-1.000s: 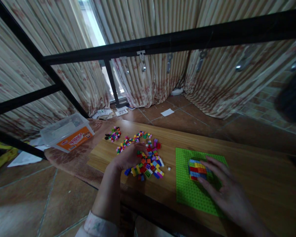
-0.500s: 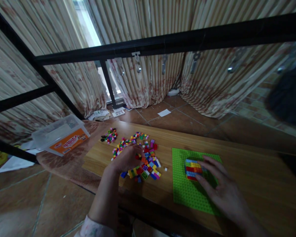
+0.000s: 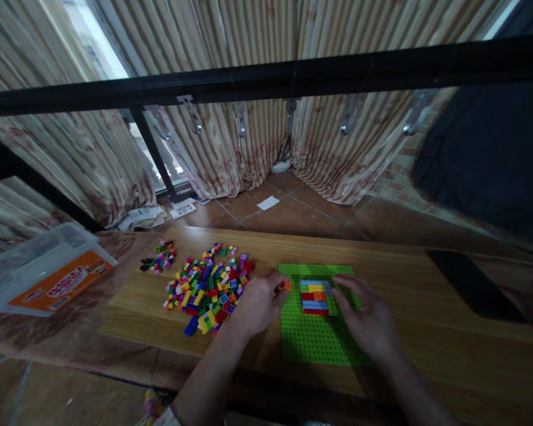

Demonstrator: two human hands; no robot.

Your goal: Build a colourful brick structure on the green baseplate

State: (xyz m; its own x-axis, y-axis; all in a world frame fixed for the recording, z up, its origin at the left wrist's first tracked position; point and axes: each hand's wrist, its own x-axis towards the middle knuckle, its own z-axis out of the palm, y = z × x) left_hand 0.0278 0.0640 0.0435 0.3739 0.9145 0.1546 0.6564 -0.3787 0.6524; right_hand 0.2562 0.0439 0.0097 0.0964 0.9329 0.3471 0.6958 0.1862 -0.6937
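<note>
A green baseplate lies on the wooden table. A small block of stacked coloured bricks stands on its far half. My left hand is at the plate's left edge, its fingers pinched on a small orange brick just left of the stack. On the plate to the right of the stack rests my right hand, fingers spread and touching the stack's right side. A heap of loose coloured bricks lies left of my left hand.
A smaller cluster of bricks lies at the table's far left. A clear plastic box with an orange label sits further left. A black metal frame bar crosses overhead. A dark flat thing lies at the right. Striped curtains hang behind.
My left hand left the loose brick heap and moved right to the plate's edge with an orange brick pinched. The camera view swung to the right.
</note>
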